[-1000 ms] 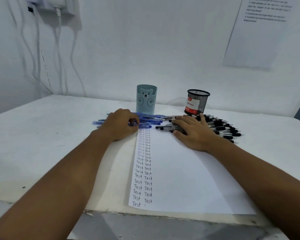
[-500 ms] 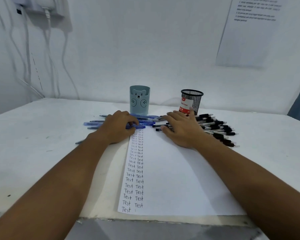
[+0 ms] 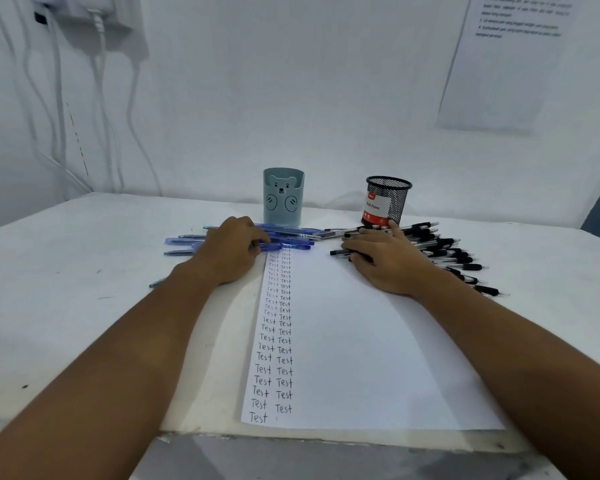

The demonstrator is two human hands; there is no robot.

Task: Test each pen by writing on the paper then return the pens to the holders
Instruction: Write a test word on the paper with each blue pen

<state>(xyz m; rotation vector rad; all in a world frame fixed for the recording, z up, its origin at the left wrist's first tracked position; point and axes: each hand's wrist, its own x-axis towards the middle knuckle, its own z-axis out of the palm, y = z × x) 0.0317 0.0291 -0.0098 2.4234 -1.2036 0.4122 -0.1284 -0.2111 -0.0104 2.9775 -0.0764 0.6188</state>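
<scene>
White paper [image 3: 361, 341] lies on the table [image 3: 66, 289] with two "Test" columns. Left hand [image 3: 231, 252] rests on the blue pens [image 3: 291, 241], fingers curled round one. Right hand [image 3: 385, 259] lies flat, fingers spread, on the black pens [image 3: 444, 251]. Bear holder [image 3: 283, 197] and mesh holder [image 3: 387, 200] stand behind.

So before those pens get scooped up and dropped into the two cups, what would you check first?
1. Bear holder upright, mouth free: ok.
2. Mesh holder upright: ok; whether it is empty: cannot tell.
3. Left hand on the blue pens: ok, though how firmly it grips: cannot tell.
4. Right hand on the black pens: fingers lie flat, no grip yet: not ok.
5. Colours sorted, blue by the bear holder, black by the mesh one: ok.
6. Paper shows written test words: ok; every pen tested: cannot tell.
</scene>
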